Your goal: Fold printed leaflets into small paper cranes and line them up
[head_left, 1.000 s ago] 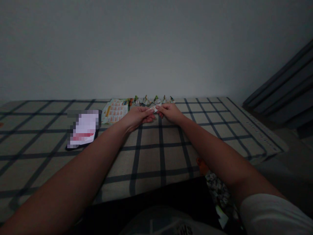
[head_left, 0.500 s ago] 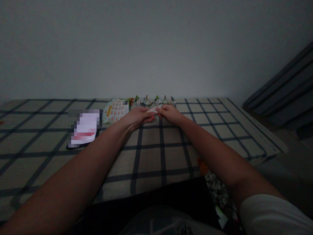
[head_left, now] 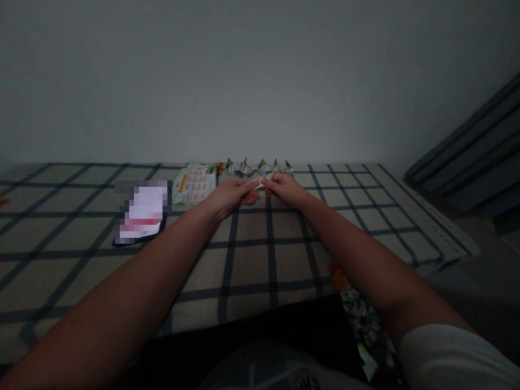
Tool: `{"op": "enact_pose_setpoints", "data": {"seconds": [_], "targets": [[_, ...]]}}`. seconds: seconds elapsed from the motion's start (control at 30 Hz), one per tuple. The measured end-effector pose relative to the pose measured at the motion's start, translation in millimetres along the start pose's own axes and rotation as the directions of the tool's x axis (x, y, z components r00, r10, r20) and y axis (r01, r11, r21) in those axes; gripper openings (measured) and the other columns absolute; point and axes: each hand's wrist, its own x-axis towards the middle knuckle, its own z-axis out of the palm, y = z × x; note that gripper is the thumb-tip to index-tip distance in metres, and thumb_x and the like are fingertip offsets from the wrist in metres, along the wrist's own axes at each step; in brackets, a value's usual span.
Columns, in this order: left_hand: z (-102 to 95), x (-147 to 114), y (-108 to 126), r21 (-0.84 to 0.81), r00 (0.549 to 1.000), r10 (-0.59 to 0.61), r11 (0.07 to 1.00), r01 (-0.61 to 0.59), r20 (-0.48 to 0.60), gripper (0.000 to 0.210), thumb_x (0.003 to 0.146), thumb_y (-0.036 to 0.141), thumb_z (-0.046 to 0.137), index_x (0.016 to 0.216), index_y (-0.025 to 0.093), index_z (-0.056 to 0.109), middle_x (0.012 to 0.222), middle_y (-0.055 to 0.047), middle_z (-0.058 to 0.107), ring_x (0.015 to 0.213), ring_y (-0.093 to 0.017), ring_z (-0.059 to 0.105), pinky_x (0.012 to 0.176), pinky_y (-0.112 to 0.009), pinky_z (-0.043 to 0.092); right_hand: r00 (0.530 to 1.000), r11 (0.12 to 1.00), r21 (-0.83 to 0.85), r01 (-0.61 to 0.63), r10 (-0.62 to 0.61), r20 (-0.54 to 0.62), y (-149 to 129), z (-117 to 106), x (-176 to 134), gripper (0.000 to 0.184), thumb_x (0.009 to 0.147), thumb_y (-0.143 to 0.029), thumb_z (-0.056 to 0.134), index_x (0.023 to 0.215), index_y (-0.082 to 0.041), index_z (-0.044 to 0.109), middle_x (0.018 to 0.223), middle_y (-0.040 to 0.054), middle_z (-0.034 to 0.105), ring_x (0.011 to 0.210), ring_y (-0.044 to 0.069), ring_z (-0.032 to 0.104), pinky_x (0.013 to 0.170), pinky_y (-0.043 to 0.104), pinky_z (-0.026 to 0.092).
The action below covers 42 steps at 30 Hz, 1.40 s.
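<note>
Head view | white strip over the bench, long axis roughly 8-to-2 o'clock | left hand pinching its 8 o'clock end, right hand its 2 o'clock end, fingers closed, neither nearer | crinkled wrapping at 12 o'clock beyond

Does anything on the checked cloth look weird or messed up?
The phone does: blocky squares cover it and run past its left edge, as if blurred. Nothing looks spilled, and the small white piece pinched by the left hand and right hand shows no clear damage.
</note>
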Motion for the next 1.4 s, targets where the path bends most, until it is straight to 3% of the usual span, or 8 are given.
{"op": "enact_pose_setpoints", "data": {"seconds": [0.47,0.63,0.83,0.97,1.2,1.4], "targets": [[-6.6,5.3,-5.7,0.065,0.995,0.094,0.993,-0.096,0.028,0.028,0.074,0.032,0.090,0.077,0.009,0.074,0.068,-0.006,0.071,0.057,-0.007,0.056,0.055,-0.020,0.043,0.999,0.997,0.070,-0.032,0.030,0.035,-2.9,-0.6,-1.1,0.040,0.092,-0.050,0.065,0.070,-0.017,0.059,0.067,0.0021,0.063,0.065,0.013,0.056,0.067,0.027,0.045],[-6.2,5.7,-6.6,0.085,0.992,0.116,0.989,-0.119,0.043,0.026,0.077,0.032,0.087,0.078,0.010,0.074,0.068,-0.005,0.070,0.056,-0.007,0.056,0.055,-0.019,0.043,0.999,0.996,0.091,-0.010,0.006,0.040,0.5,-1.0,1.3,0.035,0.092,-0.044,0.065,0.071,-0.017,0.059,0.068,0.0022,0.065,0.065,0.014,0.059,0.067,0.027,0.047],[-5.2,5.6,-6.4,0.137,0.988,0.155,0.979,-0.154,0.000,0.028,0.081,0.038,0.085,0.080,0.012,0.073,0.069,-0.005,0.072,0.055,-0.008,0.058,0.058,-0.021,0.048,1.000,0.998,0.066,-0.002,0.004,-0.029,3.3,-0.5,1.8,0.040,0.093,-0.052,0.065,0.072,-0.018,0.059,0.069,0.0028,0.068,0.066,0.013,0.061,0.068,0.027,0.050],[-5.5,5.1,-7.1,0.137,0.981,0.195,0.972,-0.190,-0.022,0.027,0.079,0.036,0.086,0.079,0.012,0.072,0.070,-0.005,0.072,0.057,-0.009,0.060,0.060,-0.021,0.050,1.000,0.999,0.053,0.006,-0.006,0.013,-0.6,-1.4,-0.7,0.045,0.094,-0.057,0.062,0.073,-0.017,0.064,0.072,0.0048,0.071,0.069,0.014,0.063,0.071,0.028,0.052],[-1.4,5.0,-6.1,0.071,0.992,0.123,0.990,-0.121,-0.015,0.018,0.081,0.026,0.083,0.077,0.011,0.073,0.077,-0.006,0.075,0.059,-0.007,0.061,0.062,-0.019,0.052,1.000,1.000,-0.015,0.002,-0.001,0.020,-5.3,-3.1,-2.9,0.042,0.095,-0.051,0.061,0.070,-0.017,0.061,0.072,0.0047,0.070,0.068,0.014,0.062,0.072,0.028,0.051],[-2.7,6.0,-5.5,0.024,0.993,0.115,0.993,-0.116,0.026,0.019,0.074,0.022,0.088,0.080,0.009,0.076,0.082,-0.009,0.077,0.066,-0.008,0.066,0.066,-0.018,0.053,0.999,0.998,0.059,-0.031,0.029,0.042,-10.6,-1.7,-5.3,0.037,0.095,-0.043,0.064,0.069,-0.017,0.061,0.068,0.0024,0.065,0.066,0.013,0.058,0.068,0.026,0.047]]}}
